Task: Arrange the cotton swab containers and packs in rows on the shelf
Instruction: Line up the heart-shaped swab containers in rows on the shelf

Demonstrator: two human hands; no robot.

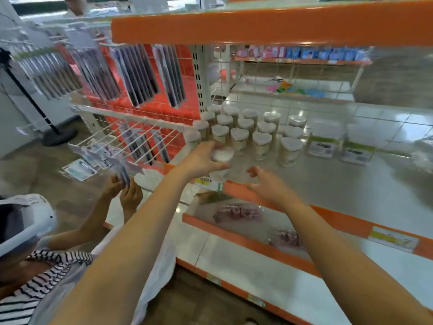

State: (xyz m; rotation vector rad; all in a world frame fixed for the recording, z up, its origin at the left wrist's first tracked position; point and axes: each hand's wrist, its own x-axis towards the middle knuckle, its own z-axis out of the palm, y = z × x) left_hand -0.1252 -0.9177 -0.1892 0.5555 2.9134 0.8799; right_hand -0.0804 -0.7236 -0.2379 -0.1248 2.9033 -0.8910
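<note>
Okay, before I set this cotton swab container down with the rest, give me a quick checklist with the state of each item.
1. Left hand has a firm grip on the container: ok.
2. Bare shelf space at the front of the heart-lidded containers: ok.
3. Right hand holds nothing, free to steady: ok.
4. Existing rows upright: ok.
5. Container's label faces front: cannot tell, blurred.
6. Boxed packs sit apart from the landing spot: ok.

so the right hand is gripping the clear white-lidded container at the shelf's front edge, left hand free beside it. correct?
Sides are swapped. In the head view the left hand has its grip on the clear white-lidded container at the front edge of the grey shelf with orange trim; the right hand is free beside it, fingers loosely curled, holding nothing.
</note>
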